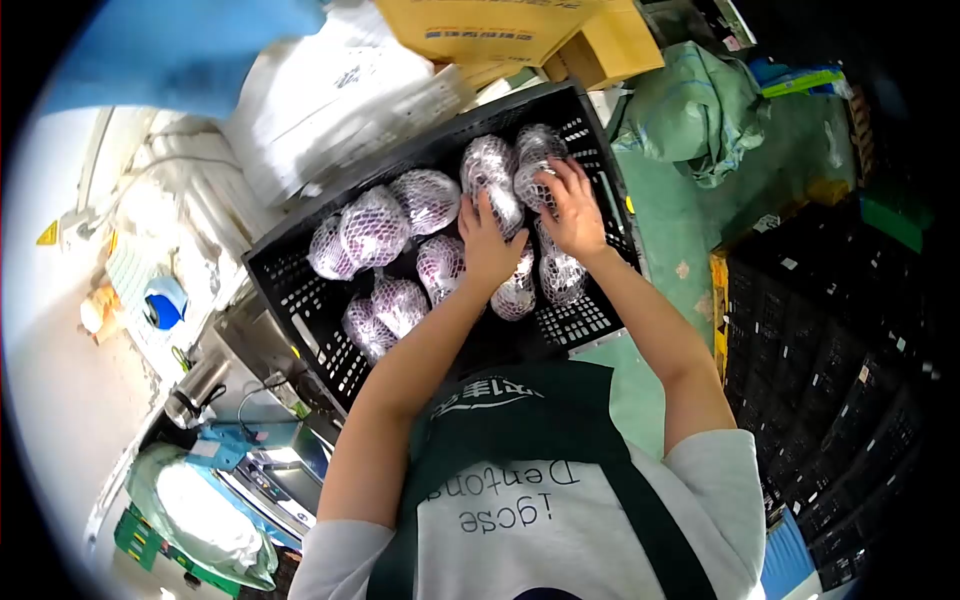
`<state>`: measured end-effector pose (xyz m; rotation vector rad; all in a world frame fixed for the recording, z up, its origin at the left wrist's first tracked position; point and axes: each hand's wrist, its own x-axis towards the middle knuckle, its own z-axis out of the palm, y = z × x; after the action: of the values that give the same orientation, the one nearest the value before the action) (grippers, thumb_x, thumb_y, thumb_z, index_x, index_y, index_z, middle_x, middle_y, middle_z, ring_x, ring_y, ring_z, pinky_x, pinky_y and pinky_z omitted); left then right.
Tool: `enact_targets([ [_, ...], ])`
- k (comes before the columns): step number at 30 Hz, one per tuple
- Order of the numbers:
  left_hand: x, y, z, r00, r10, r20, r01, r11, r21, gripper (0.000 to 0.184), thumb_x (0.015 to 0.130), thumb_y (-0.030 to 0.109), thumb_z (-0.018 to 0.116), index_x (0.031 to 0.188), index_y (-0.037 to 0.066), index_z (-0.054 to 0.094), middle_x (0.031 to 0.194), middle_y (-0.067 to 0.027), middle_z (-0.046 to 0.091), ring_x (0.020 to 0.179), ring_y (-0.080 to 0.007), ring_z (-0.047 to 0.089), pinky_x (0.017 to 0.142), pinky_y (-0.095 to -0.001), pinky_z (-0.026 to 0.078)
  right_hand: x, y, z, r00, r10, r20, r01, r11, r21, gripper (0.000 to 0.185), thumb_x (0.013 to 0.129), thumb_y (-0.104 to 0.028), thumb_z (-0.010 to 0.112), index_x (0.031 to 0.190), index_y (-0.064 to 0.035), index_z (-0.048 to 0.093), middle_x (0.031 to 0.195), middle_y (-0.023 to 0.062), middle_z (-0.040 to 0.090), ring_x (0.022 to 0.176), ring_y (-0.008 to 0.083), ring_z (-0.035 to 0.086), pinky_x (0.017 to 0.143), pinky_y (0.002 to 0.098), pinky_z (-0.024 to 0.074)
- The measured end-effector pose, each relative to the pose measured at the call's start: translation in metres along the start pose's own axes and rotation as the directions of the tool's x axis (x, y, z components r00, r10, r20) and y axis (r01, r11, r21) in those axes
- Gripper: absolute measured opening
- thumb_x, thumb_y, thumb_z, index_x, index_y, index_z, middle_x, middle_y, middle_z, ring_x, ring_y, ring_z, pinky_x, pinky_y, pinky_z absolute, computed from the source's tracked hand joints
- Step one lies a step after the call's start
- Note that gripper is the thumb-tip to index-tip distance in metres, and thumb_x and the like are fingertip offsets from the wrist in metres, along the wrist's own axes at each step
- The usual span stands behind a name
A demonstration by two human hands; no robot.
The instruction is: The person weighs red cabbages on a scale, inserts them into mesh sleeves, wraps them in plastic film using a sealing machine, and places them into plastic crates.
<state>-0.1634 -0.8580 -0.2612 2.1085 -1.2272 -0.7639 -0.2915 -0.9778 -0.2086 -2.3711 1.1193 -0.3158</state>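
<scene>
A black plastic crate (325, 340) holds several packs of round purple produce in white foam netting and clear shiny wrap. The wrap hides the exact kind. My left hand (490, 250) reaches in near the middle, its fingers spread against the lower end of an upper netted pack (488, 160). Below that hand, another netted pack (515, 295) is partly covered. At the upper right, my right hand (577, 215) lies with fingers apart over the side of a netted pack (532, 180). More netted packs (375, 228) fill the left part of the crate.
White packaging (330, 110) and a yellow cardboard box (490, 40) stand beyond the crate. A green sack (690, 110) lies on the green floor (665, 240). Stacked black crates (820, 370) stand on the right. A machine with a screen (285, 475) is at lower left.
</scene>
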Motion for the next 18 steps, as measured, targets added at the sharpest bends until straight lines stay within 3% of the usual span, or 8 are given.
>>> enact_targets([
  [2, 0.008, -0.001, -0.008, 0.994, -0.088, 0.07, 0.089, 0.996, -0.005, 0.095, 0.073, 0.033, 0.073, 0.144, 0.004, 0.018, 0.141, -0.0363, 0.019, 0.127, -0.055, 0.023, 0.105, -0.0554, 0.027, 0.001, -0.006, 0.006, 1.0, 0.005, -0.008, -0.005, 1.0, -0.006, 0.054, 0.07, -0.005, 0.067, 0.121, -0.014, 0.051, 0.133, 0.0113, 0.041, 0.128, 0.0383, 0.034, 0.104, 0.0447, 0.034],
  [6, 0.015, -0.014, -0.062, 0.988, -0.069, 0.135, 0.091, 0.983, -0.159, 0.073, 0.074, 0.032, 0.071, 0.134, 0.003, 0.042, 0.139, -0.0307, 0.031, 0.129, -0.0466, 0.03, 0.106, -0.0483, 0.029, -0.007, -0.013, -0.002, 0.992, 0.085, -0.098, -0.073, 0.99, 0.117, 0.056, 0.074, -0.009, 0.069, 0.126, -0.0064, 0.049, 0.134, 0.0162, 0.042, 0.123, 0.0376, 0.039, 0.103, 0.043, 0.0347],
  [7, 0.009, -0.017, -0.086, 0.996, -0.047, 0.081, 0.059, 0.986, -0.157, 0.064, 0.079, 0.032, 0.068, 0.133, 0.007, 0.045, 0.138, -0.0294, 0.035, 0.129, -0.0452, 0.032, 0.107, -0.0465, 0.029, -0.011, -0.021, -0.012, 0.984, 0.147, -0.103, -0.133, 0.981, 0.138, 0.053, 0.076, -0.008, 0.067, 0.126, -0.0046, 0.049, 0.132, 0.0167, 0.044, 0.12, 0.0363, 0.042, 0.102, 0.0417, 0.0366],
  [9, -0.002, -0.029, -0.131, 0.983, 0.102, -0.151, -0.081, 0.988, 0.133, 0.061, 0.081, 0.03, 0.066, 0.132, 0.005, 0.045, 0.139, -0.0277, 0.035, 0.129, -0.0445, 0.033, 0.106, -0.0463, 0.03, -0.021, -0.031, -0.025, 0.977, 0.189, -0.097, -0.163, 0.961, 0.225, 0.05, 0.078, -0.007, 0.065, 0.125, -0.0048, 0.05, 0.13, 0.0168, 0.046, 0.118, 0.0353, 0.044, 0.1, 0.0409, 0.0379],
  [11, -0.01, -0.048, -0.157, 0.921, 0.124, -0.37, -0.052, 0.979, 0.197, 0.058, 0.081, 0.021, 0.064, 0.132, 0.001, 0.044, 0.137, -0.028, 0.036, 0.126, -0.0425, 0.037, 0.104, -0.0455, 0.032, -0.032, -0.041, -0.027, 0.978, 0.193, -0.085, -0.164, 0.951, 0.263, 0.044, 0.078, -0.005, 0.064, 0.12, -0.0041, 0.053, 0.125, 0.0168, 0.051, 0.116, 0.0346, 0.047, 0.099, 0.0406, 0.0385],
  [13, -0.012, -0.11, -0.153, 0.889, -0.199, -0.412, 0.139, 0.975, -0.171, 0.054, 0.083, 0.019, 0.059, 0.131, 0.0, 0.044, 0.131, -0.0261, 0.045, 0.123, -0.0388, 0.043, 0.103, -0.0412, 0.034, -0.042, -0.047, -0.016, 0.985, 0.168, -0.048, -0.145, 0.941, 0.305, 0.041, 0.078, -0.005, 0.064, 0.118, -0.0037, 0.054, 0.122, 0.0171, 0.053, 0.115, 0.0343, 0.048, 0.098, 0.0402, 0.0387],
  [15, -0.009, -0.18, -0.164, 0.901, -0.367, -0.23, 0.276, 0.895, -0.35, 0.052, 0.083, 0.015, 0.054, 0.131, -0.001, 0.044, 0.125, -0.0225, 0.053, 0.119, -0.035, 0.049, 0.102, -0.0391, 0.036, -0.041, -0.064, -0.001, 0.996, 0.089, -0.017, -0.073, 0.9, 0.431, 0.038, 0.078, -0.004, 0.064, 0.115, -0.0034, 0.055, 0.115, 0.016, 0.057, 0.108, 0.0349, 0.053, 0.093, 0.0395, 0.0427],
  [18, -0.01, -0.179, -0.19, 0.992, -0.111, -0.063, 0.125, 0.951, 0.282, 0.058, 0.076, 0.013, 0.056, 0.133, 0.009, 0.044, 0.126, -0.0168, 0.054, 0.121, -0.0322, 0.047, 0.1, -0.0408, 0.038, -0.02, -0.095, 0.036, 0.999, -0.035, 0.036, 0.014, 0.885, 0.466, 0.042, 0.079, -0.007, 0.064, 0.119, -0.0057, 0.053, 0.118, 0.0144, 0.057, 0.11, 0.0343, 0.053, 0.093, 0.0389, 0.0438],
])
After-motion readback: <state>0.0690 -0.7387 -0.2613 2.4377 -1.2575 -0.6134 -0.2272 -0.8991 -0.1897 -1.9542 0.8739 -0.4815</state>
